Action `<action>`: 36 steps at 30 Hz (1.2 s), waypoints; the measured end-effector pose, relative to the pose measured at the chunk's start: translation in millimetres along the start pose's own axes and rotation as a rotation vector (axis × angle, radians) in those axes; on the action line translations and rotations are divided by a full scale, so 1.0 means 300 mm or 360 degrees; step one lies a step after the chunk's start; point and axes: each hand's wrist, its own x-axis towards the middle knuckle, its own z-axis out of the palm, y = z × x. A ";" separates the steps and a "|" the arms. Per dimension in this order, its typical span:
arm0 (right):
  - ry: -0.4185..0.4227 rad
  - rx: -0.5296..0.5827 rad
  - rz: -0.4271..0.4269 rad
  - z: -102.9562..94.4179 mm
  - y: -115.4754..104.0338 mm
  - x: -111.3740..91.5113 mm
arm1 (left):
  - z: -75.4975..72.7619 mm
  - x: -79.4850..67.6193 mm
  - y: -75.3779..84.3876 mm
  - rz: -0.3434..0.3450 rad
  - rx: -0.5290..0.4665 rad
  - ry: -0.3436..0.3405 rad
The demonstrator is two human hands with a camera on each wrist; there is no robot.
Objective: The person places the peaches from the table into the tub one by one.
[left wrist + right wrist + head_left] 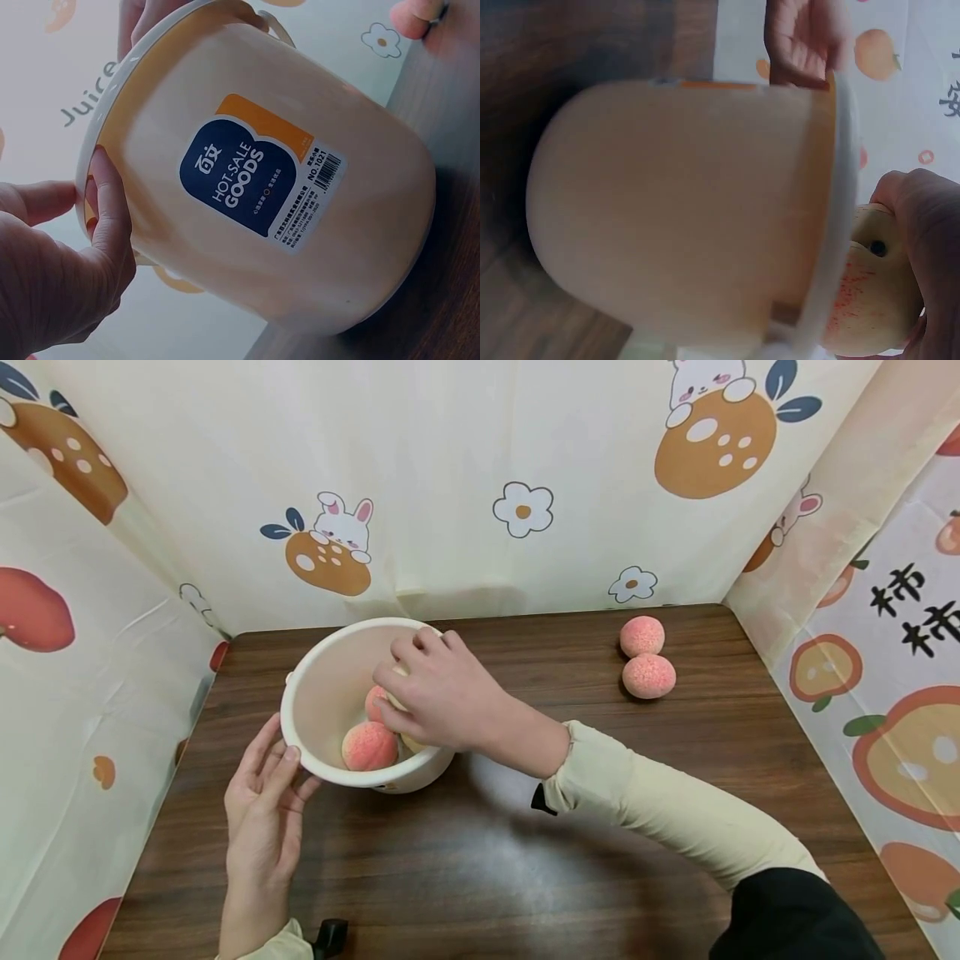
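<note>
Cream-coloured, the bucket [322, 693] gapes beneath and leftward of the right hand [453, 697], whose curled fingers hold a red-flecked yellow peach [874, 311] at the rim [337, 774]. The left hand [266, 802] pinches that rim on its own side; two pink peaches [649, 676] lie on the tabletop [570, 877], well to the right hand's right.

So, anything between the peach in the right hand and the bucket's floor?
Partly: a pink peach lies in the bucket, toward the near side. I can't tell what sits directly under the held peach; the right hand covers it. The bucket's mouth is open.
</note>
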 end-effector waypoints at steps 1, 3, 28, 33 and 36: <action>0.0013 -0.0006 -0.0016 0.007 -0.008 -0.001 | 0.000 0.000 0.000 0.0001 0.0002 0.0001; 0.0022 -0.0008 -0.0048 0.020 -0.023 -0.004 | 0.001 0.000 0.000 0.0004 0.0012 0.0006; -0.0326 0.0152 -0.0139 0.090 -0.055 -0.013 | 0.000 0.000 0.003 0.0005 0.0033 -0.0008; -0.0388 0.0164 -0.0140 0.094 -0.056 -0.015 | 0.001 0.001 0.003 0.0006 0.0033 -0.0005; -0.0403 0.0183 -0.0129 0.096 -0.056 -0.017 | 0.002 0.001 0.002 0.0004 0.0037 0.0000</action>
